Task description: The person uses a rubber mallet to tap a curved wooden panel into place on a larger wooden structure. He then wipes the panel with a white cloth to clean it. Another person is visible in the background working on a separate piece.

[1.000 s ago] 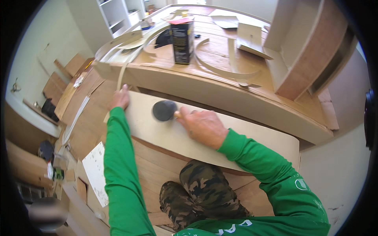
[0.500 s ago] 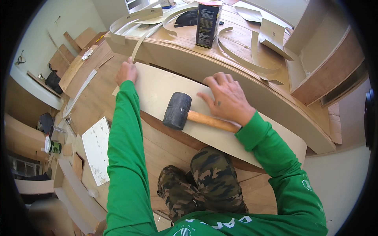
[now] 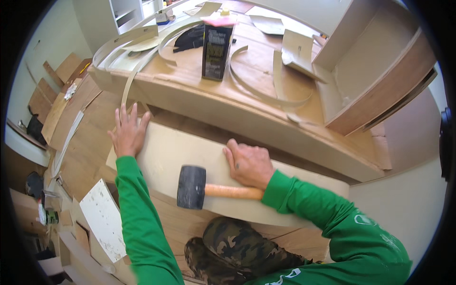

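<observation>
A long cream board (image 3: 185, 145) with rounded ends lies across in front of my knees. My left hand (image 3: 129, 133) rests on its left end, open, fingers spread and pointing away from me. A narrow cream strip (image 3: 127, 90) comes down from the bench to those fingertips; whether they touch it I cannot tell. My right hand (image 3: 249, 164) is closed on the board's far edge, its fingertips hidden. Nearer to me, a rubber mallet (image 3: 192, 187) with a black head and wooden handle lies on the board, the handle's end by my right cuff.
Beyond the board stands a curved wooden bench (image 3: 256, 123). On it are a dark rectangular can (image 3: 216, 52), curled cream strips (image 3: 266, 97) and an open box-like cabinet part (image 3: 370, 71). A stained white panel (image 3: 102, 221) lies on the floor to the left.
My left hand has gone from gripping the board's end to lying spread on it. My right fingers have closed at the far edge. The gap between board and bench looks wider; the view has shifted.
</observation>
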Action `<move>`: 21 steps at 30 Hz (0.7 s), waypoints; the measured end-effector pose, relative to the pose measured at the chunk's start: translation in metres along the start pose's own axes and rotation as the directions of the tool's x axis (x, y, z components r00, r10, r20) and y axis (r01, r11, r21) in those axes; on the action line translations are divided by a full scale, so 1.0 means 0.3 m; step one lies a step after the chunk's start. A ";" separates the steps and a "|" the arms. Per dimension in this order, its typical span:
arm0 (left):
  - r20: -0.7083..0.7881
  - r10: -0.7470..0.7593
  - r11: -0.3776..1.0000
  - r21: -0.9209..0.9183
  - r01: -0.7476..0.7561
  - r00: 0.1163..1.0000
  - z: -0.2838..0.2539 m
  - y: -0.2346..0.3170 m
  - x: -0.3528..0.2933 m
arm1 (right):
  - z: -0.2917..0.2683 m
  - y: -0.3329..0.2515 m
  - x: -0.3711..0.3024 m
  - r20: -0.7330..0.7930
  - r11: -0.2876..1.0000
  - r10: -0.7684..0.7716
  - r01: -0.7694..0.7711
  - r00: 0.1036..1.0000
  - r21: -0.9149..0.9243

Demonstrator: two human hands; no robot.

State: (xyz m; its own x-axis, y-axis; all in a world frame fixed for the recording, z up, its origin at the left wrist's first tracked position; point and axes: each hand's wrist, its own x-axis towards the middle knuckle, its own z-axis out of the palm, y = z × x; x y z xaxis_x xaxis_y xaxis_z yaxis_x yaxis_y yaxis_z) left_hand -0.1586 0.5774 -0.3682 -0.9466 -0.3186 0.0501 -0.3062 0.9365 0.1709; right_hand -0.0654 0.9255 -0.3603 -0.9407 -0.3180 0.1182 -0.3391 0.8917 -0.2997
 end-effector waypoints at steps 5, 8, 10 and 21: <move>-0.001 -0.080 0.995 0.063 0.080 0.997 -0.005 0.091 -0.094 | -0.031 -0.023 0.004 0.095 0.989 0.130 -0.136 0.987 0.060; -0.009 -0.038 0.999 0.010 0.039 0.999 0.035 0.162 -0.230 | -0.037 -0.023 -0.004 0.049 0.991 0.102 -0.106 0.994 0.086; 0.023 0.009 0.997 -0.078 -0.007 1.000 0.039 0.205 -0.336 | -0.036 -0.024 -0.003 0.099 0.989 0.120 -0.128 0.988 0.078; 0.603 -0.233 0.806 -0.318 0.499 0.763 -0.387 -0.259 -0.883 | -0.284 -0.147 0.034 0.142 0.990 0.095 -0.108 0.985 0.087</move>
State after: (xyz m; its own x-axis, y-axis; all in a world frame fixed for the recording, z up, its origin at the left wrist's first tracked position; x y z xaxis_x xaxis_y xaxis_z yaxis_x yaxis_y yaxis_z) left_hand 0.1276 0.5719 -0.2806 -0.7115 -0.3732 -0.5953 -0.6866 0.5495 0.4761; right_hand -0.0592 0.9104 -0.2651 -0.9606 -0.2742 -0.0463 -0.2351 0.8895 -0.3917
